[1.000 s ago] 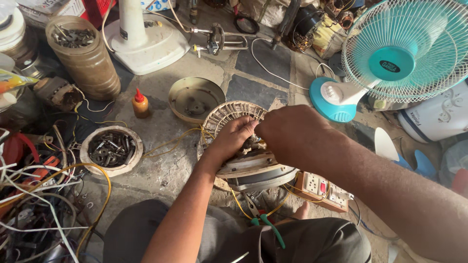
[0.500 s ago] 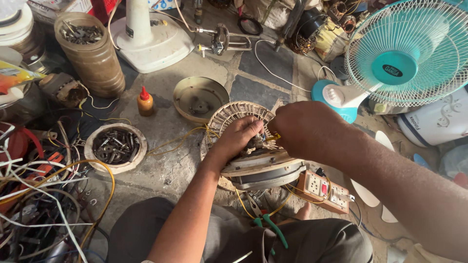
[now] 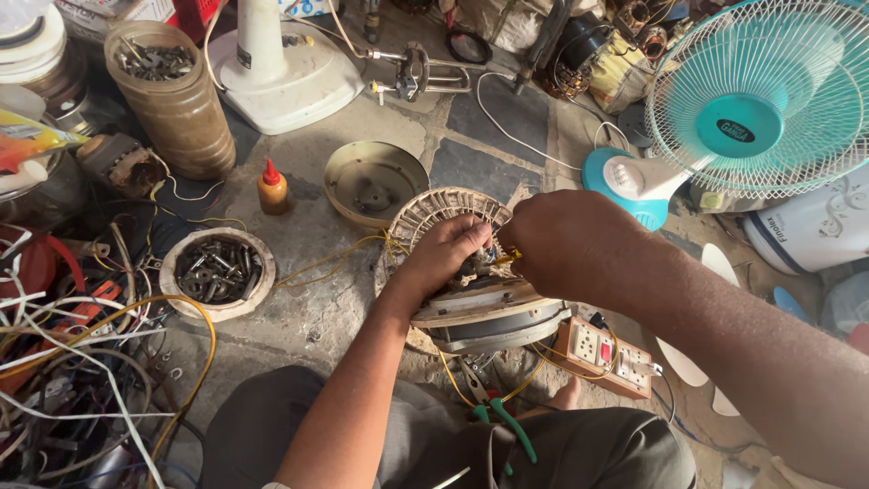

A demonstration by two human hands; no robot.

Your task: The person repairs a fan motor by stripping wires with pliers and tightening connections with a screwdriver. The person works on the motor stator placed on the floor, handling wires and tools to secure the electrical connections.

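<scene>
Cluttered stone floor [image 3: 317, 244]: fan motor [image 3: 471, 299], screw dish [image 3: 217, 272], teal fan [image 3: 760, 109]. Left hand [image 3: 448, 254] pinches the motor's wires. Right hand [image 3: 579, 244] curls closed on them too.

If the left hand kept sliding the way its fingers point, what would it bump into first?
The left hand points up and right across the round fan motor. It would probably meet the right hand first, just beyond its fingertips, though depth is hard to judge.

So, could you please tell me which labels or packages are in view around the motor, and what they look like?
Dark oval badge: centre of the teal fan's grille, upper right.
Colourful yellow wrapper: far left edge, crumpled.
Dark rectangular sticker: on the white fan stand, top.
White rounded housing with dark lettering: right, below the fan.
</scene>
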